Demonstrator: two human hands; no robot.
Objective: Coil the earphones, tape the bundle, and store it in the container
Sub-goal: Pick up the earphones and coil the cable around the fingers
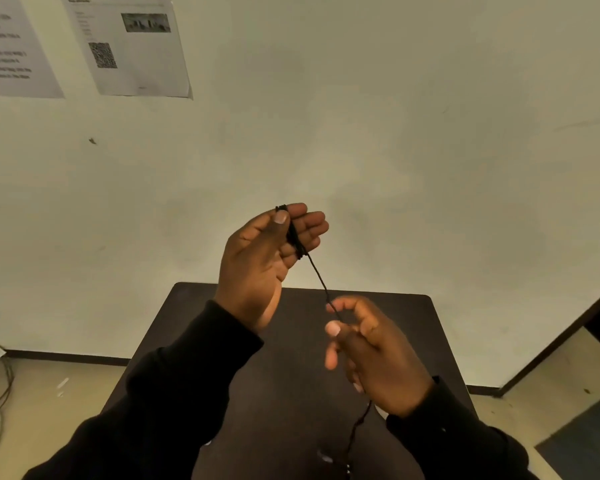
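Thin black earphone cable (317, 271): I'm seeing it winding over fingers (309, 225) of raised left hand (260, 268), thumb pinning loops. Strand is running taut down to right hand (371, 344), thumb and forefinger pinching it (other fingers loosely curled). Slack is trailing below wrist over dark rectangular table (430, 327).

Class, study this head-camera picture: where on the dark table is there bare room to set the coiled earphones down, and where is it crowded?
The table shows bare along its far edge by the wall, between the left hand and right hand, and at its right corner. The near middle is crowded: both sleeves cover it, and the earphone cable trails down there. The table's left side is hidden by the left arm.
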